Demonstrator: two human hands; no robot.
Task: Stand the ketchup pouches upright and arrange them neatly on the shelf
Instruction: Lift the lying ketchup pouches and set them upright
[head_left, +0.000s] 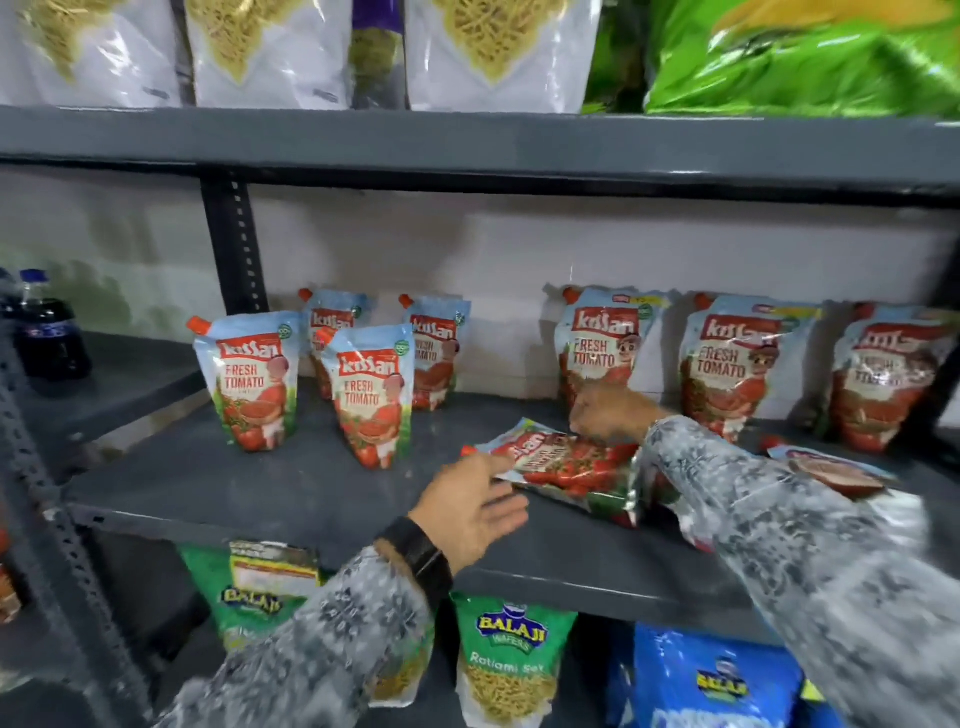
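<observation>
A ketchup pouch (566, 467) lies flat on the grey shelf (260, 483), right of centre. My right hand (608, 410) curls over its far edge and grips it. Fingers spread, my left hand (467, 504) touches the pouch's near-left corner by the spout. A second flat pouch (831, 473) lies further right, partly hidden by my right sleeve. Several pouches stand upright at the left, among them the two in front (249, 379) (371, 395). Three bigger ones (602, 343) (737, 364) (883, 374) lean against the back wall on the right.
Dark cola bottles (47, 327) stand on the neighbouring shelf at far left. White noodle bags (270, 52) and a green bag (805, 62) fill the shelf above. Green snack bags (511, 660) and a blue bag (717, 680) sit below. A slotted upright (234, 244) rises behind the left pouches.
</observation>
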